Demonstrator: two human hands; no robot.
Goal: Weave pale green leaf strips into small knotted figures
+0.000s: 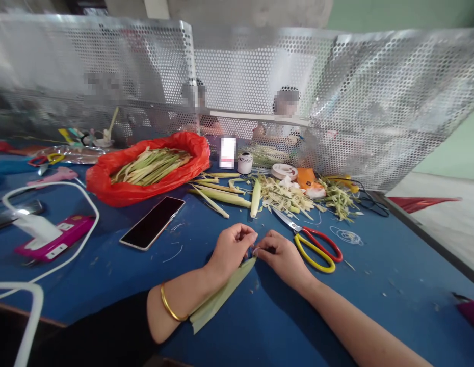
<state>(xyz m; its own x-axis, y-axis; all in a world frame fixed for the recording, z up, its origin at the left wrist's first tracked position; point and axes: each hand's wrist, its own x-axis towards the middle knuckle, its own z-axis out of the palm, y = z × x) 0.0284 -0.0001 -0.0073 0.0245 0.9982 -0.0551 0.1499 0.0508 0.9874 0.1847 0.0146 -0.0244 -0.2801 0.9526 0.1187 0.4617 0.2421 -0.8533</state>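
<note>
Corn husk: a single pale green corn husk point(224, 300) is held slantwise over the blue table point(374, 300), its narrow end gathered between the two hands, its wide end loose near the left wrist
Left fingers: on the left hand point(231, 250), thumb and forefinger are closed in a pinch just above the narrow end, and the husk appears to be gripped under the curled fingers
Right fingers: on the right hand point(281, 255), thumb and forefinger are pressed together at the husk's tip, the others curled in; a wisp of white thread seems to be pinched there too, though whether it is knotted cannot be told
Progress: the tip has been narrowed and is being worked, by the look of it; the broad end is left unshaped
Stock: many husk strips point(151, 165) are kept in the red plastic bag point(107, 188), and several loose husks point(221, 196) are laid out beyond the hands, so much material seems unused
Cut waste: husk trimmings point(286, 196) are heaped behind the scissors point(297, 228), suggesting that some cutting has been done
Spare thread: a tangled coil of thread point(347, 235) is set down right of the scissors, apart from both hands
</note>
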